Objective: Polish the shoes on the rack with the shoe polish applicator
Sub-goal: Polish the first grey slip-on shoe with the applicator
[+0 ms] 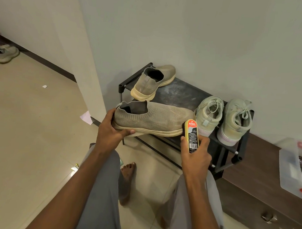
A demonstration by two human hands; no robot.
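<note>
My left hand (pixel 111 131) grips the heel end of a grey-beige knit slip-on shoe (pixel 155 118), held on its side in front of the black shoe rack (pixel 183 93). My right hand (pixel 195 153) holds a yellow shoe polish applicator (pixel 192 134) with a red label; its top end touches the shoe's toe by the sole. The matching slip-on shoe (pixel 154 81) stands on the rack's left end. A pair of pale green lace-up sneakers (pixel 223 117) stands on the rack's right end.
The rack stands against the wall, beside a pillar corner on the left. A dark wooden cabinet (pixel 260 189) to the right carries a clear plastic box (pixel 297 169). More shoes (pixel 3 53) lie on the floor far left. My bare feet and grey trousers are below.
</note>
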